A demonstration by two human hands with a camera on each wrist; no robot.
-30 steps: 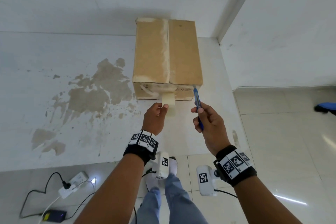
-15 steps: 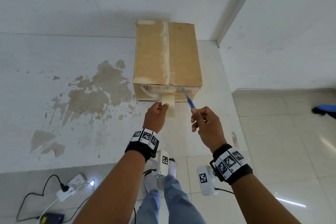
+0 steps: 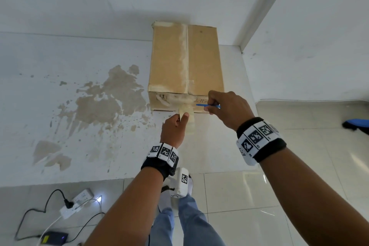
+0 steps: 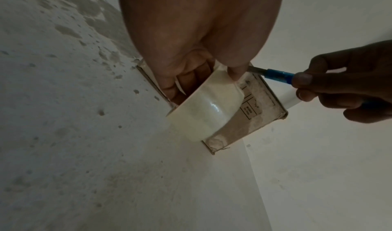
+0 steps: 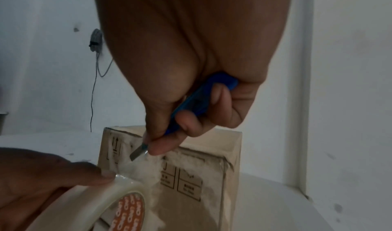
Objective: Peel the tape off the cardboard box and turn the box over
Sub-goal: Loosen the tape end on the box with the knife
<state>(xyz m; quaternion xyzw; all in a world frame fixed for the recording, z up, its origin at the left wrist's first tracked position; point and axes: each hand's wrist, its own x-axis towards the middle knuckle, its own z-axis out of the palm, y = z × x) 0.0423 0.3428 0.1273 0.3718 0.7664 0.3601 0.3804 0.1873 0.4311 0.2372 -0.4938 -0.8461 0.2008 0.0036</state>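
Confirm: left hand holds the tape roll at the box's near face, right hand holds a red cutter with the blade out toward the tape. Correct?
Not quite: the cutter is blue, not red, as the right wrist view shows. The rest stands: the left hand holds the tape roll at the near face of the box, and the right hand holds the cutter with its blade out toward the tape.

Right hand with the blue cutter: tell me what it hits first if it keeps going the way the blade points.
Most likely the stretch of tape running from the tape roll to the cardboard box. The blue cutter in the right hand has its blade just short of it; the box's front face lies right behind, though depth is uncertain.
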